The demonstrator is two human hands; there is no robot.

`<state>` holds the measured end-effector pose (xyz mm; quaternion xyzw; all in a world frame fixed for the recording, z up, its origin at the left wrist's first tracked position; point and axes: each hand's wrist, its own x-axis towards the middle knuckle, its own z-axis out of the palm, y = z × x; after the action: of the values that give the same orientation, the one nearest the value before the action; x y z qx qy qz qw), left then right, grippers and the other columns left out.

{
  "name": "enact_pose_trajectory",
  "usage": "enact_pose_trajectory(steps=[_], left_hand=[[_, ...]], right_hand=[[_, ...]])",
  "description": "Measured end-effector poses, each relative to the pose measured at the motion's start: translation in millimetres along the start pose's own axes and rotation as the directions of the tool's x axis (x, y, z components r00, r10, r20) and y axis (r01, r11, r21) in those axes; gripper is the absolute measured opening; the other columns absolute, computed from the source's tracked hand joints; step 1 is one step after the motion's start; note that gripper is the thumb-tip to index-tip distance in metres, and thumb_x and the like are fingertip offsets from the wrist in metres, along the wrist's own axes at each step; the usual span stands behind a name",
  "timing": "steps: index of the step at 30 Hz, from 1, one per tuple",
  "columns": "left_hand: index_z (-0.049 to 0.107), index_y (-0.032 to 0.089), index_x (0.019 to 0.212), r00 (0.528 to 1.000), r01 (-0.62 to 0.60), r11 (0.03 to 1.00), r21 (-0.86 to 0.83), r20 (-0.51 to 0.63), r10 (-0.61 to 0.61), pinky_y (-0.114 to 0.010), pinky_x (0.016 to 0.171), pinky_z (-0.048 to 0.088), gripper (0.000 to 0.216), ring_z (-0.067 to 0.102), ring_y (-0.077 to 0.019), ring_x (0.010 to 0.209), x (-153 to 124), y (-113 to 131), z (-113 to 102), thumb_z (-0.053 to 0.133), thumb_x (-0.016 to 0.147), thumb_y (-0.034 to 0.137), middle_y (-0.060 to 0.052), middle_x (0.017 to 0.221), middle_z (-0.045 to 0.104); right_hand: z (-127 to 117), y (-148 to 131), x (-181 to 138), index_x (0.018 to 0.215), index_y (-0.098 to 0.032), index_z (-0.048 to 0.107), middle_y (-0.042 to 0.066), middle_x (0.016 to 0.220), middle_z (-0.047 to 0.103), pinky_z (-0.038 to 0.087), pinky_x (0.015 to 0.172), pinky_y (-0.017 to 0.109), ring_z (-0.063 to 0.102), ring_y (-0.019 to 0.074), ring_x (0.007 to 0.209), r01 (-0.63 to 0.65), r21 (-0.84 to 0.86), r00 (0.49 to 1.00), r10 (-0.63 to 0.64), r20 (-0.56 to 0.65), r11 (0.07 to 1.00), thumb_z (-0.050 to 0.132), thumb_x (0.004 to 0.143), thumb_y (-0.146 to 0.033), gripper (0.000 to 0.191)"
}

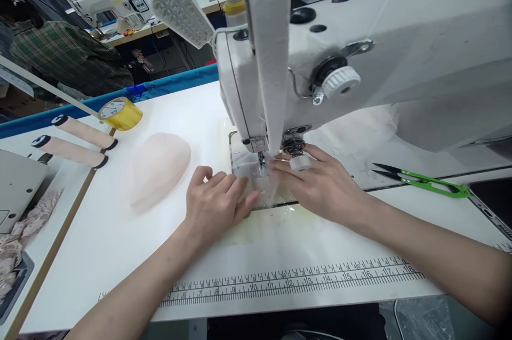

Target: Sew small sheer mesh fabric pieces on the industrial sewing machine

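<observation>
My left hand [216,199] rests at the left of the needle plate [256,169], its fingers curled and its thumb pointing right. What those fingers hold, if anything, is hidden. My right hand [320,183] is at the right of the presser foot [261,159] of a white sewing machine [380,36]. Its fingers are pressed together on a thin, sheer strip of fabric [274,189], blurred and almost clear. A pale pink sheer fabric piece [162,169] with a rounded outline lies on the white table to the left of my left hand.
Green thread snips [430,183] lie at the right beside a dark phone [494,199]. Two thread cones [74,152] and a yellow tape roll [120,113] are at the left. A printed ruler [272,284] runs along the front edge. Another person [64,57] sits behind.
</observation>
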<state>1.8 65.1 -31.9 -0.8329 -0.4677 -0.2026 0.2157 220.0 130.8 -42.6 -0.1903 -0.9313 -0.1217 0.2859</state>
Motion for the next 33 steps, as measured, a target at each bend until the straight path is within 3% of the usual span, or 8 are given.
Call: enact_pose_trajectory(steps=[1, 5, 10, 13, 17, 21, 24, 33], left_hand=[[0.067, 0.017, 0.089, 0.999, -0.023, 0.999, -0.024, -0.024, 0.022, -0.038, 0.079, 0.043, 0.016, 0.060, -0.0153, 0.058, 1.0, 0.1, -0.5, 0.056, 0.093, 0.029, 0.001, 0.063, 0.064], [0.063, 0.016, 0.106, 0.998, -0.044, 0.981, -0.189, 0.046, 0.054, -0.042, 0.103, 0.038, 0.019, 0.064, -0.0210, 0.104, 4.8, -2.8, 2.0, 0.050, 0.092, 0.016, -0.007, 0.110, 0.070], [0.064, 0.017, 0.108, 0.997, 0.016, 0.944, -0.329, 0.073, 0.009, -0.041, 0.100, 0.043, 0.021, 0.067, -0.0192, 0.095, 4.3, -7.5, 5.0, 0.050, 0.092, 0.021, -0.006, 0.107, 0.070], [0.062, 0.018, 0.118, 0.992, 0.028, 0.933, -0.358, 0.122, 0.017, -0.041, 0.104, 0.042, 0.027, 0.062, -0.0201, 0.111, 3.6, -7.8, 7.9, 0.047, 0.094, 0.019, -0.007, 0.119, 0.066], [0.061, 0.016, 0.123, 0.980, 0.036, 0.938, -0.345, 0.196, 0.034, -0.047, 0.109, 0.038, 0.031, 0.062, -0.0220, 0.105, 2.7, -4.7, 13.3, 0.046, 0.096, 0.025, -0.009, 0.114, 0.065], [0.063, 0.015, 0.120, 0.978, -0.013, 0.955, -0.296, 0.194, 0.073, -0.050, 0.108, 0.038, 0.035, 0.059, -0.0261, 0.109, 0.1, -0.8, 14.8, 0.050, 0.096, 0.036, -0.012, 0.117, 0.063], [0.060, 0.014, 0.127, 0.977, -0.027, 0.971, -0.237, 0.199, 0.076, -0.049, 0.109, 0.038, 0.043, 0.056, -0.0271, 0.120, -1.7, 2.1, 12.8, 0.050, 0.096, 0.042, -0.014, 0.127, 0.061], [0.056, 0.015, 0.131, 0.971, -0.041, 0.987, -0.155, 0.228, 0.076, -0.051, 0.114, 0.032, 0.049, 0.055, -0.0267, 0.124, 0.0, 7.6, 7.9, 0.046, 0.097, 0.048, -0.013, 0.131, 0.059]], right_hand=[[-0.8, -2.8, 0.7, 0.098, -0.016, 0.071, 0.005, 0.101, 0.073, 0.047, 0.093, 0.038, 0.065, 0.0172, 0.087, -0.001, 0.016, 1.000, 0.002, -0.019, 1.000, 0.044, 0.088, 0.002, 0.034], [-2.0, -14.1, 3.0, 0.098, -0.016, 0.070, 0.005, 0.103, 0.072, 0.049, 0.084, 0.031, 0.065, 0.0151, 0.084, 0.010, 0.071, 1.000, -0.009, -0.018, 0.997, 0.040, 0.091, 0.000, 0.034], [-4.7, -20.5, 3.9, 0.082, -0.015, 0.069, 0.004, 0.086, 0.072, 0.048, 0.073, 0.031, 0.061, 0.0156, 0.071, -0.043, -0.009, 0.999, 0.043, -0.019, 0.999, 0.043, 0.086, 0.004, 0.032], [-3.6, -24.1, 2.9, 0.096, -0.013, 0.068, 0.009, 0.098, 0.070, 0.049, 0.070, 0.031, 0.063, 0.0189, 0.083, -0.074, 0.050, 0.995, 0.070, 0.074, 0.996, 0.040, 0.089, 0.001, 0.032], [1.8, -23.3, -0.2, 0.094, -0.011, 0.066, 0.014, 0.111, 0.067, 0.049, 0.070, 0.034, 0.062, 0.0219, 0.084, -0.148, 0.025, 0.974, 0.142, 0.178, 0.989, 0.042, 0.085, 0.000, 0.028], [4.8, -14.0, -1.4, 0.096, -0.012, 0.065, 0.013, 0.108, 0.068, 0.047, 0.083, 0.038, 0.060, 0.0267, 0.099, -0.192, -0.021, 0.961, 0.192, 0.198, 0.981, 0.047, 0.088, -0.012, 0.020], [4.8, -8.0, -0.6, 0.097, -0.012, 0.066, 0.013, 0.092, 0.071, 0.041, 0.097, 0.042, 0.055, 0.0287, 0.113, -0.179, -0.027, 0.964, 0.181, 0.195, 0.983, 0.047, 0.088, -0.016, 0.021], [4.8, -5.5, 1.3, 0.095, -0.013, 0.068, 0.011, 0.085, 0.070, 0.033, 0.108, 0.045, 0.056, 0.0281, 0.114, -0.144, -0.067, 0.971, 0.154, 0.185, 0.987, 0.044, 0.090, -0.017, 0.025]])
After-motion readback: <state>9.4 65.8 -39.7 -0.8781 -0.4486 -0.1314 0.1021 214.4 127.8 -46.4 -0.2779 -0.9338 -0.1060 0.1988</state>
